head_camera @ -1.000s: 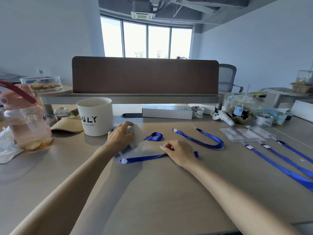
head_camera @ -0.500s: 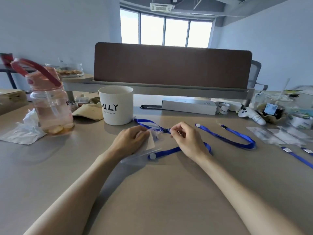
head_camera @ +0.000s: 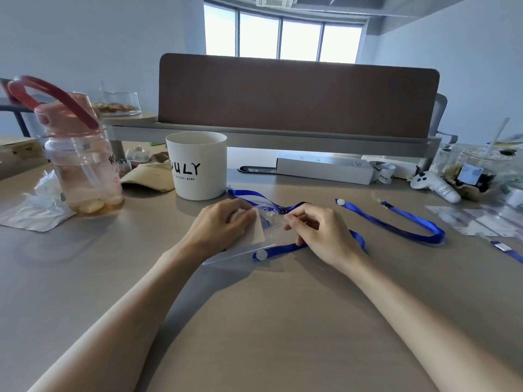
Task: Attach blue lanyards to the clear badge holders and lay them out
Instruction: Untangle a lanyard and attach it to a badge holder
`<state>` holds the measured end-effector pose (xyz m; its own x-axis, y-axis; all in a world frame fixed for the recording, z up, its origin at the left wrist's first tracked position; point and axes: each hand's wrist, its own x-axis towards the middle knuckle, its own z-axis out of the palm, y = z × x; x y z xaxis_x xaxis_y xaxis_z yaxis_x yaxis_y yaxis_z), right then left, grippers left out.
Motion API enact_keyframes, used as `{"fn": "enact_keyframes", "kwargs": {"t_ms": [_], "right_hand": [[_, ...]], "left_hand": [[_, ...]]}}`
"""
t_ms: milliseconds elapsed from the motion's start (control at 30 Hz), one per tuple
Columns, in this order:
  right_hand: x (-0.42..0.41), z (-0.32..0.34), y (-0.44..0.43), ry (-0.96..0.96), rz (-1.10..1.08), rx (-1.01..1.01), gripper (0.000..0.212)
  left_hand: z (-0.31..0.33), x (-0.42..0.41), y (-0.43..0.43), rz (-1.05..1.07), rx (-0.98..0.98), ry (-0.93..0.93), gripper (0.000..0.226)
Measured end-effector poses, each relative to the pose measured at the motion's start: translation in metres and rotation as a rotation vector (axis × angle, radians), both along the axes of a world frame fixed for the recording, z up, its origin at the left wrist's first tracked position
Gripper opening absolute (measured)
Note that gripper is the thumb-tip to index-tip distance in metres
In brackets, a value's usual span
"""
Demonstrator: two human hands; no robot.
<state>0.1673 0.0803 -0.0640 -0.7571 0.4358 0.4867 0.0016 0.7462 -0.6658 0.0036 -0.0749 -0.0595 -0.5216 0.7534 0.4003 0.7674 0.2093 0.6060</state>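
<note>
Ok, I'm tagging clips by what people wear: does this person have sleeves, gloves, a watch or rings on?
Nothing worn shows. The left hand and right hand are bare: no gloves, rings or watch visible. The left forearm and right forearm are uncovered down to the frame's edge, so any sleeves end out of view.

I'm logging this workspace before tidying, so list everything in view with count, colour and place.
desk: 1, beige, under everything
held badge holder: 1, clear, desk centre
held lanyard: 1, blue, across held badge holder
spare lanyard: 1, blue, right of held lanyard
other badge holders: at least two, clear, far right
cup: 1, white, behind held badge holder
bottle: 1, pink, left
cap: 1, tan, between bottle and cup
box: 1, white, behind lanyards
divider: 1, brown, back
left hand: grips held badge holder
right hand: pinches held lanyard's clip
</note>
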Motion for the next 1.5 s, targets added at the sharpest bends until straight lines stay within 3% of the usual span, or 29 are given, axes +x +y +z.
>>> {"fn": "enact_keyframes", "kwargs": {"t_ms": [633,900,1067,1233,1333,1500], "right_hand": [[-0.001,0.001,-0.008,-0.034,0.046,-0.081,0.005],[-0.001,0.005,-0.010,0.001,0.100,-0.303,0.013],[0.002,0.013,-0.010,-0.020,0.030,-0.333,0.018],[0.007,0.018,-0.006,-0.069,0.068,-0.359,0.009],[0.009,0.020,-0.008,-0.146,0.108,-0.333,0.007],[0.012,0.025,-0.008,-0.092,0.165,-0.418,0.012]], "left_hand": [[0.001,0.002,0.000,-0.023,0.053,-0.029,0.020],[0.001,0.002,0.002,-0.040,0.043,-0.021,0.017],[0.005,0.002,0.001,-0.093,-0.039,-0.116,0.023],[0.003,0.002,0.002,-0.180,-0.183,-0.141,0.022],[0.003,0.000,0.001,-0.151,-0.096,-0.132,0.026],[0.004,-0.003,-0.002,-0.103,-0.049,-0.105,0.029]]}}
